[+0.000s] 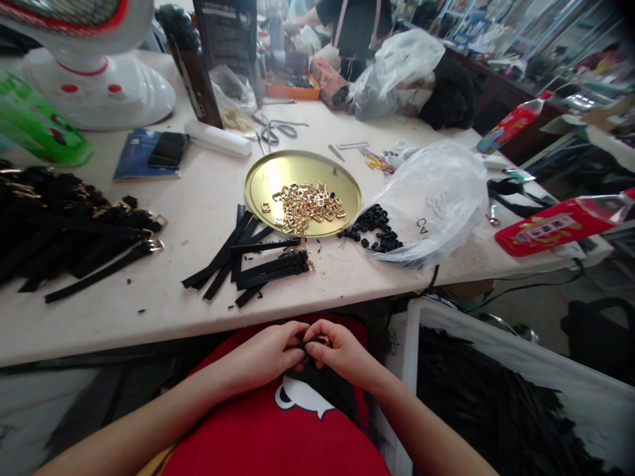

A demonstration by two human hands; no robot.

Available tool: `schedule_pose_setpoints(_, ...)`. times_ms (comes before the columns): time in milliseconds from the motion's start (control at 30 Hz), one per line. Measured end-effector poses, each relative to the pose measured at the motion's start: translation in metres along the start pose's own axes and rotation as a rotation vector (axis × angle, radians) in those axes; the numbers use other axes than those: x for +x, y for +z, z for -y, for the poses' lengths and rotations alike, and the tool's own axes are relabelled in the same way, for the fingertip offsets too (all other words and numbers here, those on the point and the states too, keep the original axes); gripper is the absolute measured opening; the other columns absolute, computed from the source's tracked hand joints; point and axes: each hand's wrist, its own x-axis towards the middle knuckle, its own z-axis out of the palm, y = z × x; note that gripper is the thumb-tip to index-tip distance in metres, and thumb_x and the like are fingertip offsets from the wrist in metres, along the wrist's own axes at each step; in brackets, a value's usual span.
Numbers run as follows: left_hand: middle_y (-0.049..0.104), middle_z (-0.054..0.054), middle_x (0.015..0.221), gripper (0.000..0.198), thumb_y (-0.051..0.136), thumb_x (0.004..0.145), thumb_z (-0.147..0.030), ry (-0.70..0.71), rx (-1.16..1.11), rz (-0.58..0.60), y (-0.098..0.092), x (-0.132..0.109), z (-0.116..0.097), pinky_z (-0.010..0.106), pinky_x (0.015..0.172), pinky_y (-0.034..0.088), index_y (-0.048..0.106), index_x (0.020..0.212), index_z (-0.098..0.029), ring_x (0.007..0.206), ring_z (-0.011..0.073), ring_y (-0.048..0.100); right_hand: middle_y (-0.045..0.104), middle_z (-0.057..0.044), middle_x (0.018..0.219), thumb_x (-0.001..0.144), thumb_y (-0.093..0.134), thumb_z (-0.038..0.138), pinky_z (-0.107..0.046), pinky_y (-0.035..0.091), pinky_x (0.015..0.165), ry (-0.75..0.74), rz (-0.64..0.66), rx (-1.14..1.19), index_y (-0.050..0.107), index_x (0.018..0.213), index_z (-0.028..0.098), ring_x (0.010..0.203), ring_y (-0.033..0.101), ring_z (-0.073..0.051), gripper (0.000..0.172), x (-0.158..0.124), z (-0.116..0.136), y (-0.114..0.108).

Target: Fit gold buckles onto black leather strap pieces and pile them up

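Black flat strap (312, 340) with gold metal is clamped in the grip of left hand (274, 350) and right hand (344, 354). Farther, a round golden metal tray (263, 180) holds square golden buckles (308, 206).

Long pale worktable (342, 281); bluish racks (533, 43) in blurred background.

Wearer's hands (275, 350): two — gold tray (262, 177): one, gold buckles (312, 206): dozens — red bottles (555, 226): two, fan (94, 92): one.
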Motion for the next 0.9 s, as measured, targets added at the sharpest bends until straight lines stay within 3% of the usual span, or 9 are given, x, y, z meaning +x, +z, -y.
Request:
schedule_pose_setpoints(133, 0.067, 0.004, 0.089, 0.041, 0.043, 0.076, -0.026, -0.029, 0.084, -0.043, -0.007, -0.003, -0.012, 0.024, 0.059, 0.046, 0.045, 0.116, -0.018, 0.068, 0.0160, 0.062, 0.052, 0.005, 0.060, 0.073, 0.057, 0.024, -0.023, 0.038, 0.053, -0.023, -0.086, 0.063, 0.053, 0.082, 0.019, 0.054, 0.049, -0.010, 0.011, 0.001, 0.001, -0.005)
schedule_pose_setpoints(267, 0.066, 0.004, 0.093, 0.037, 0.046, 0.073, -0.021, 0.050, 0.305, -0.141, -0.015, -0.003, -0.024, 0.025, 0.067, 0.044, 0.052, 0.109, -0.021, 0.080, 0.0189, 0.061, 0.051, 0.004, 0.059, 0.072, 0.059, 0.028, -0.023, 0.037, 0.052, -0.081, -0.105, 0.041, 0.054, 0.077, 0.018, 0.053, 0.048, -0.010, 0.011, 0.009, 0.010, -0.004)
schedule_pose_setpoints(400, 0.066, 0.004, 0.095, 0.042, 0.045, 0.077, -0.024, 0.087, 0.386, -0.260, -0.027, 0.004, -0.031, 0.028, 0.075, 0.043, 0.045, 0.119, -0.023, 0.086, 0.0201, 0.060, 0.051, 0.005, 0.059, 0.072, 0.059, 0.035, -0.024, 0.039, 0.054, -0.086, -0.054, 0.158, 0.053, 0.080, 0.018, 0.053, 0.048, -0.010, 0.019, 0.030, 0.026, -0.006)
schedule_pose_setpoints(467, 0.065, 0.005, 0.099, 0.045, 0.045, 0.079, -0.028, 0.095, 0.433, -0.332, -0.039, 0.009, -0.032, 0.030, 0.076, 0.043, 0.041, 0.123, -0.023, 0.089, 0.0212, 0.060, 0.053, 0.003, 0.063, 0.073, 0.058, 0.038, -0.025, 0.040, 0.057, -0.116, -0.098, 0.160, 0.053, 0.082, 0.019, 0.055, 0.049, -0.011, 0.022, 0.046, 0.034, -0.010)
schedule_pose_setpoints(633, 0.064, 0.007, 0.100, 0.030, 0.044, 0.082, -0.035, 0.200, 0.657, -0.641, -0.089, 0.021, -0.026, 0.031, 0.082, 0.040, 0.056, 0.104, -0.020, 0.092, 0.0213, 0.056, 0.060, -0.004, 0.076, 0.079, 0.049, 0.037, -0.033, 0.041, 0.069, -0.388, -0.466, -0.303, 0.057, 0.085, 0.019, 0.071, 0.053, -0.018, 0.020, 0.090, 0.044, -0.027)
schedule_pose_setpoints(733, 0.062, 0.007, 0.095, 0.028, 0.037, 0.085, -0.032, 0.112, 0.825, -0.807, -0.122, 0.027, -0.017, 0.031, 0.082, 0.038, 0.060, 0.094, -0.019, 0.089, 0.0205, 0.054, 0.060, -0.009, 0.093, 0.081, 0.046, 0.037, -0.040, 0.038, 0.082, -0.523, -0.610, -0.605, 0.058, 0.096, 0.019, 0.090, 0.051, -0.024, 0.026, 0.107, 0.041, -0.031)
schedule_pose_setpoints(900, 0.062, 0.006, 0.087, 0.026, 0.042, 0.082, -0.036, -0.085, 0.902, -0.785, -0.158, 0.045, -0.003, 0.027, 0.070, 0.039, 0.062, 0.086, -0.020, 0.081, 0.0193, 0.056, 0.055, -0.012, 0.109, 0.080, 0.048, 0.039, -0.044, 0.035, 0.089, -0.565, -0.629, -0.769, 0.052, 0.111, 0.019, 0.102, 0.047, -0.027, 0.037, 0.119, 0.024, -0.023)
